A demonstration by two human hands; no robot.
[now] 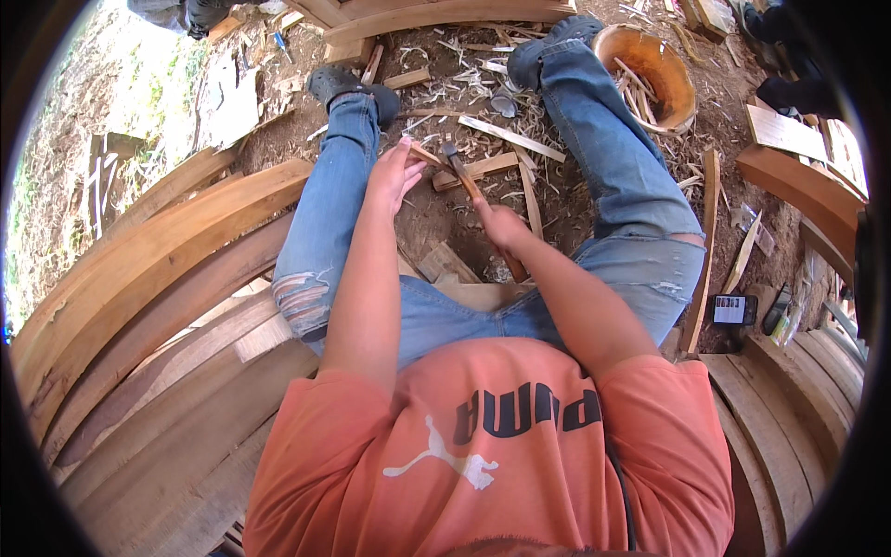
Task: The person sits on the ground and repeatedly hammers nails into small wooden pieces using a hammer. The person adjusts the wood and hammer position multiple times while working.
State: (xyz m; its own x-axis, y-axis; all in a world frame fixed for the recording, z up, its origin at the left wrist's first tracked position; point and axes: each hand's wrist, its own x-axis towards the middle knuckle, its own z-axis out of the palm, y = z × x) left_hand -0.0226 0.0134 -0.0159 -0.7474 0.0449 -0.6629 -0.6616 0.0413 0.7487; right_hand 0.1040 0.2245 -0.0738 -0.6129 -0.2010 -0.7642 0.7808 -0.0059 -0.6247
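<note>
1. Currently, the right hand [503, 227] is wrapped closed around the wooden handle of a hammer [467, 182], whose dark head points away from the person; the handle's butt sticks out below the fist.
2. Just left of the hammer's head, the left hand [397, 174] pinches a thin piece of wood [427, 156] between thumb and fingers, the other fingers partly bent. That piece slants toward the hammer's head; whether the two touch, I cannot tell.
3. Immediately right of the hammer's head, a short wooden block [494, 166] lies on the ground, partly hidden behind the tool.
4. Ahead and to the right of the hammer, a pale wooden strip [512, 138] lies at a slant among scattered shavings.
5. Farther right and ahead of the hammer stands a round orange-brown bucket [666, 63], with loose wood sticks [639, 91] inside.
6. On either side of the hammer stretch the person's legs in torn blue jeans [603, 148].
7. Well left of the hammer, past the left leg, long curved timbers [167, 243] lie side by side.
8. Well to the hammer's right, and nearer the person's body, rests a phone [733, 309] with its screen lit.
</note>
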